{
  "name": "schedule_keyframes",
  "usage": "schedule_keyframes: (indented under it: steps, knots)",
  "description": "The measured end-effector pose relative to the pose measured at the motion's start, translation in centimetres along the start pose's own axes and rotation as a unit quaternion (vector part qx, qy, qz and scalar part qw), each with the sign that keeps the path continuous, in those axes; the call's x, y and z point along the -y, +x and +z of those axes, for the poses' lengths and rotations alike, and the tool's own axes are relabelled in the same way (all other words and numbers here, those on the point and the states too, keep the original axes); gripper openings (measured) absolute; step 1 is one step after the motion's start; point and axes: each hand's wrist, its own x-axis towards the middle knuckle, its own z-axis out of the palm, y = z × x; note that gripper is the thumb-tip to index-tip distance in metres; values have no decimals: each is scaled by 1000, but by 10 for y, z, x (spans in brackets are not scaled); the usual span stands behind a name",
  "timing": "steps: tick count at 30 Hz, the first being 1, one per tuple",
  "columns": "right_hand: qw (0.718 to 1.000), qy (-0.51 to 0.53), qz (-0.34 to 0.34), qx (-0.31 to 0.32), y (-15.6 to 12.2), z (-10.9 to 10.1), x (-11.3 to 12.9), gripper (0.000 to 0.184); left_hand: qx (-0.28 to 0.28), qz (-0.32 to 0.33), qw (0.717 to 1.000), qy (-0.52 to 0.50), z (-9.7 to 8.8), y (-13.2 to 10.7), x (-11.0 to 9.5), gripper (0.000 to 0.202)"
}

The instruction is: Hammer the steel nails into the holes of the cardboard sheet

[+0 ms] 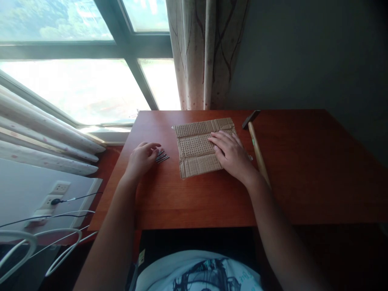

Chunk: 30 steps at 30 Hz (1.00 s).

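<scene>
A piece of brown corrugated cardboard [195, 145], creased across and covered in rows of small holes, lies flat on the wooden table. My right hand [230, 151] rests on its right part with the fingers stretched out, hiding some of the holes. To the left of the cardboard is a small bunch of thin metal nails [162, 157]. My left hand [144, 157] hovers at their left end, index finger reaching out over them and fingers apart; the lower fingers are partly hidden. A hammer [257, 151] with a wooden handle and dark head lies right of the cardboard, its handle end hidden behind my right forearm.
The reddish-brown table [194, 204] ends at its front edge close to my body. A window [72, 89] and curtains [200, 52] stand behind. Wall sockets [51, 200] and loose white cables [65, 242] are at the lower left.
</scene>
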Motion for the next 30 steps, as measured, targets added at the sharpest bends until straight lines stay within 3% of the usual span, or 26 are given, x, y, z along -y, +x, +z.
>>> schedule_keyframes:
  steps: [5, 16, 22, 30]
  knots:
    - [1000, 1, 0, 0, 0, 0, 0, 42, 20, 67, 998, -5, 6, 4, -1, 37]
    - [1000, -2, -1, -1, 0, 1, -1, 41, 5, 82, 997, 3, 8, -1, -8, 23]
    - [1000, -4, -1, -3, 0, 2, -1, 42, -4, 104, 989, 109, 14, -7, -22, 24]
    - [1000, -7, -2, -6, -1, 3, -1, 41, -7, 114, 987, 110, 11, -12, -17, 22]
